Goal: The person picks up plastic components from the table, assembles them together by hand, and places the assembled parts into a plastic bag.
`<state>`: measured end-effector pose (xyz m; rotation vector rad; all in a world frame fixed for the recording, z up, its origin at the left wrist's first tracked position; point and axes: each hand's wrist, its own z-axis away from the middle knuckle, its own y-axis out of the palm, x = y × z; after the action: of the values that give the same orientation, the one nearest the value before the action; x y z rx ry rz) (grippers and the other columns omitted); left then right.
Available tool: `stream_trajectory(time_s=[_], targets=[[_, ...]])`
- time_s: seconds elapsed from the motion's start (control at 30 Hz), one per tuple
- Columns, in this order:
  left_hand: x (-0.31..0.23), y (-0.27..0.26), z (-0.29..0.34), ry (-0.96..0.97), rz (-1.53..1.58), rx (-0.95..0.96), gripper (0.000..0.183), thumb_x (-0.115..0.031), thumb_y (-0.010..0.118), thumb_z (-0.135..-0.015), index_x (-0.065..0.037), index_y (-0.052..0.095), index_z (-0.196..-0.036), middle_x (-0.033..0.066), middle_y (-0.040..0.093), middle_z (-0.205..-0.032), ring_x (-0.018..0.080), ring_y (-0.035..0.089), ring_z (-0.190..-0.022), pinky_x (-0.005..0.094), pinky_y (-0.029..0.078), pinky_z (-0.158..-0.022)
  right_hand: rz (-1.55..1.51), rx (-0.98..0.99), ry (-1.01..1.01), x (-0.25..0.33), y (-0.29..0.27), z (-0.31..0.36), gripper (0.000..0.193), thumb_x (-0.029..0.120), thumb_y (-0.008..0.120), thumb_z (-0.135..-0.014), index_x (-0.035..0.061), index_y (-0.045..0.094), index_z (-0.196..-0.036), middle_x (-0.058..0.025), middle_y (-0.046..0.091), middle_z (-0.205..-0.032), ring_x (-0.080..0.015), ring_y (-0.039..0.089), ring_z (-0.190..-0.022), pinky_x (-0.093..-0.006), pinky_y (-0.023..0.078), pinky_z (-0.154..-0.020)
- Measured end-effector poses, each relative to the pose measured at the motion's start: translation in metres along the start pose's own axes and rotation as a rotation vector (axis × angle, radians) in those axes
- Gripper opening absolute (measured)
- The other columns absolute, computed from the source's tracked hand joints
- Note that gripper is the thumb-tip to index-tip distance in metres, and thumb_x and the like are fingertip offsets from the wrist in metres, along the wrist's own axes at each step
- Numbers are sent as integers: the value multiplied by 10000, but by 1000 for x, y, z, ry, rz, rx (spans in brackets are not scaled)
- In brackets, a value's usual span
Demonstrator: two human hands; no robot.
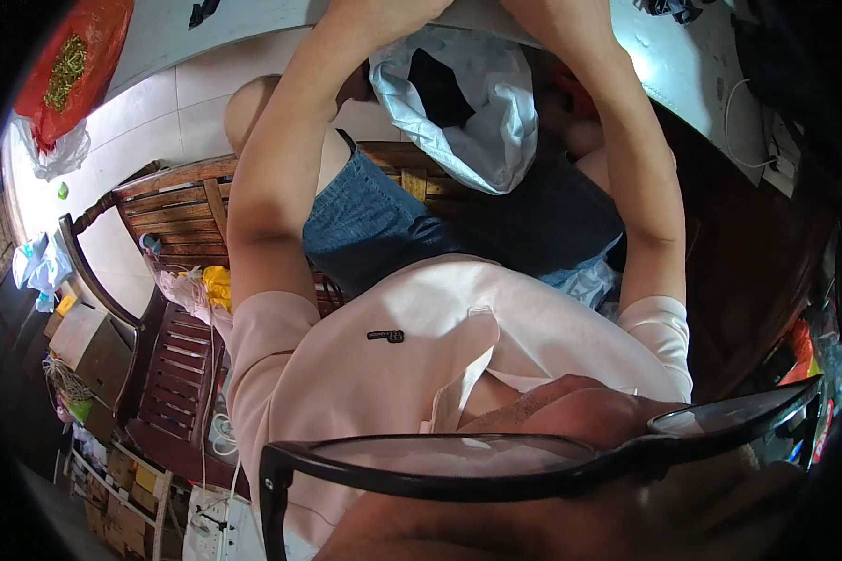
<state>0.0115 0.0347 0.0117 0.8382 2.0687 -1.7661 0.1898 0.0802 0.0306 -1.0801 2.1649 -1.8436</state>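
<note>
Nearest, my black-framed glasses [533, 463] are crossing the view above my pink shirt [393, 365]. Beyond, I am sitting in denim shorts [384, 224] on a wooden bench [173, 201]. Farther, both my forearms are reaching toward a pale plastic bag [482, 117] on my lap; my hands are leaving the view, grip undeterminable.

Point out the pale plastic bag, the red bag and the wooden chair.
Pale grey-white plastic bag [496, 122], head view, on its crumpled front wall.
Red plastic bag [70, 56], head view, on its middle.
Dark wooden slatted chair [173, 210], head view, on a seat slat.
</note>
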Motion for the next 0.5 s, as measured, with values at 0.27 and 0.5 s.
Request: stream_trajectory(time_s=[0.27,0.5], targets=[[15,12,0,20,12,-35,206,-218,676,-850,-28,621,-909,206,637,-881,463,637,-844,529,511,-726,171,161,-58,24,4,-7,110,111,588,-892,2,606,-890,-215,696,-702,-389,707,-656,-477,567,-584],[-7,-11,-3,-81,21,63,188,-187,673,-853,-25,625,-937,205,640,-922,444,641,-887,516,511,-754,88,171,-49,17,14,-14,108,104,588,-886,-2,599,-900,-223,696,-712,-409,706,-674,-498,566,-598]])
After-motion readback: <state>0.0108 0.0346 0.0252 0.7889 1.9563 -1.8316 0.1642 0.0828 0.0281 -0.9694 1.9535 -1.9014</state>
